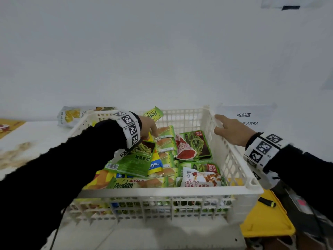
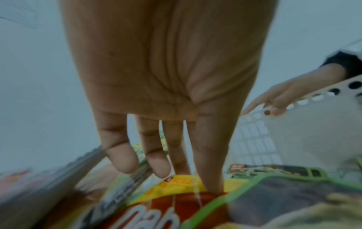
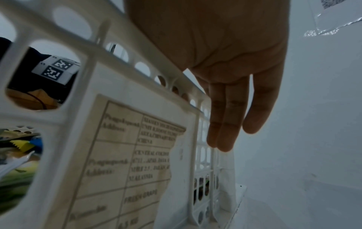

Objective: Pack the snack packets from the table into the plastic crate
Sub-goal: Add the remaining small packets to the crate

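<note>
The white plastic crate (image 1: 162,193) stands in the middle of the table, holding several snack packets. My left hand (image 1: 149,127) reaches into it with straight fingers (image 2: 172,155); one fingertip touches a yellow packet (image 2: 182,184) beside a tilted green bean packet (image 1: 138,159). My right hand (image 1: 232,130) holds the crate's right rim (image 2: 313,124), fingertips hooked over it and the other fingers (image 3: 225,108) hanging straight outside the wall. A green Pandan packet (image 1: 154,113) leans on the crate's far wall. A yellow chips bag (image 1: 72,116) lies on the table behind the crate's left corner.
A yellow case (image 1: 266,222) with a black and yellow tool (image 1: 266,202) on it sits low at the right. A paper sign (image 1: 243,118) hangs on the white wall close behind. A paper label (image 3: 127,155) covers the crate's right wall. An orange mat (image 1: 9,127) lies far left.
</note>
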